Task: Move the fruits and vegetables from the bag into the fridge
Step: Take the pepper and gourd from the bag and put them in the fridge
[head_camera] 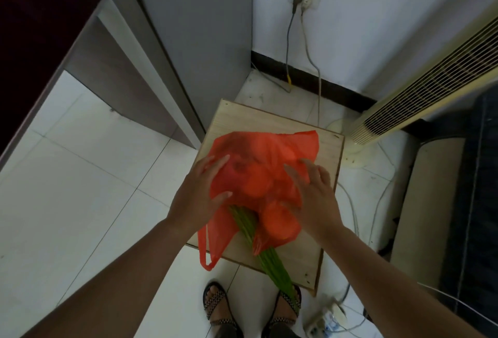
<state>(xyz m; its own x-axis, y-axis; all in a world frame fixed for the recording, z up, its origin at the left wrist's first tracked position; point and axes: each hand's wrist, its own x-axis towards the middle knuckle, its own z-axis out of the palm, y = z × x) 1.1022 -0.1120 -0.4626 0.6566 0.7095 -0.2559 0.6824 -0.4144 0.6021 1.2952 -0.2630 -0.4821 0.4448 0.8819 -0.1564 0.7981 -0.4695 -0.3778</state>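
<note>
Head view: one red bag (256,160) on the counter (269,122); left hand (200,189) and right hand (315,192) touch it, fingers (215,166) straight, released; one green stalk bundle (269,259) overhangs the near edge.

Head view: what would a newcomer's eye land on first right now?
The bright orange-red plastic bag, lumpy and bulging, lies on a square pale wooden board at the centre. A bundle of long green stalks pokes out of its near end. The left hand and right hand rest on its two sides.
</note>
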